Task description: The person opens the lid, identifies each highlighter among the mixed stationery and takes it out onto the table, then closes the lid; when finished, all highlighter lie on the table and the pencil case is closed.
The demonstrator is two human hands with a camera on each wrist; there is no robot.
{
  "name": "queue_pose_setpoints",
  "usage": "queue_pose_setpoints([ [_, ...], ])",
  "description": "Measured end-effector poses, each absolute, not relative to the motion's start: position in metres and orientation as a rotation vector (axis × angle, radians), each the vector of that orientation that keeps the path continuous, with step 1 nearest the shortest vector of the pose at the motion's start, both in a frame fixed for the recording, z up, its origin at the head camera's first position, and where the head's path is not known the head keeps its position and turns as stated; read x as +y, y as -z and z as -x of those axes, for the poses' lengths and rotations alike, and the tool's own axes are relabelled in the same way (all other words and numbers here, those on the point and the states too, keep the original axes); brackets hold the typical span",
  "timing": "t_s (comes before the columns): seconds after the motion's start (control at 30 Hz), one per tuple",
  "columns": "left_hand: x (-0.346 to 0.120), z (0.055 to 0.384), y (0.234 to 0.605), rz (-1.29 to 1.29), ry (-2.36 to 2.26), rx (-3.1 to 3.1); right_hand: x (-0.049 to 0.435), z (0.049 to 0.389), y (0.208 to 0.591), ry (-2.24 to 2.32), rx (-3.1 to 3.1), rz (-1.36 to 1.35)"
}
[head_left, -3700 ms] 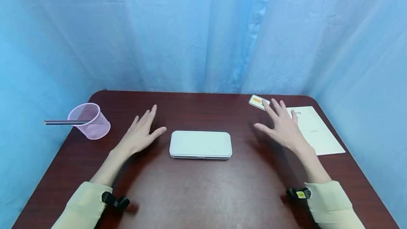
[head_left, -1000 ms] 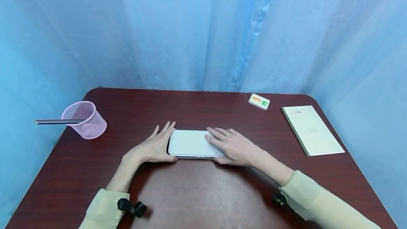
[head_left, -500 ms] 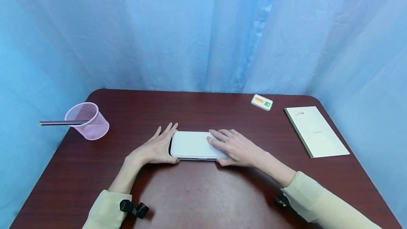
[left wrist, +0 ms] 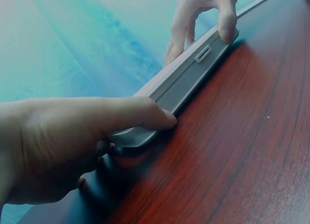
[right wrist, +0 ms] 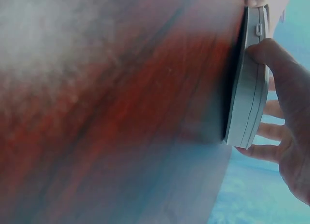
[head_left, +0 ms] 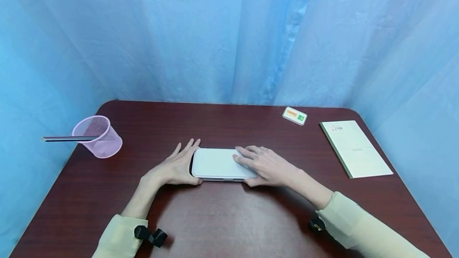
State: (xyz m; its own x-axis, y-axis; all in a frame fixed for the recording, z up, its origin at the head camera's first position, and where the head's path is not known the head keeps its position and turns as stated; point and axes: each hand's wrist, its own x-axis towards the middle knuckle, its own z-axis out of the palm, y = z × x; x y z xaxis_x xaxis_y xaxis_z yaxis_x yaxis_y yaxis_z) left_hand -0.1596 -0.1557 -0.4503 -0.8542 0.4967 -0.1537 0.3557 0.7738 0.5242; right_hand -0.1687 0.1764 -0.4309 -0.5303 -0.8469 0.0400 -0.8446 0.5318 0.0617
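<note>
Lilac cup w/ sticks, tbl L; sm. flat item nr back; notebk R.

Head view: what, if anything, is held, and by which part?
The white case is held: left hand at its left end, right hand at its right end.

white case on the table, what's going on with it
A person has both hands on the case, which lies shut on the table. The left hand holds its left end, thumb at the front; the right hand holds the other end, with fingertips on the lid and the thumb on the front side. Neither hand touches the cup of what look like pencils at the left, or the notebook at the right.
</note>
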Motion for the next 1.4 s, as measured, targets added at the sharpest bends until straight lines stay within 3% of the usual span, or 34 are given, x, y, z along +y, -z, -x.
queue_pose_setpoints([
  [0.77, -0.156, 0.165, 0.449, -0.664, -0.771, 2.651, 0.186, 0.180, 0.421, -0.322, -2.824, -1.469],
  [1.4, -0.157, 0.160, 0.449, -0.569, -0.769, 2.622, 0.197, 0.205, 0.414, -1.031, -2.912, -1.449],
])
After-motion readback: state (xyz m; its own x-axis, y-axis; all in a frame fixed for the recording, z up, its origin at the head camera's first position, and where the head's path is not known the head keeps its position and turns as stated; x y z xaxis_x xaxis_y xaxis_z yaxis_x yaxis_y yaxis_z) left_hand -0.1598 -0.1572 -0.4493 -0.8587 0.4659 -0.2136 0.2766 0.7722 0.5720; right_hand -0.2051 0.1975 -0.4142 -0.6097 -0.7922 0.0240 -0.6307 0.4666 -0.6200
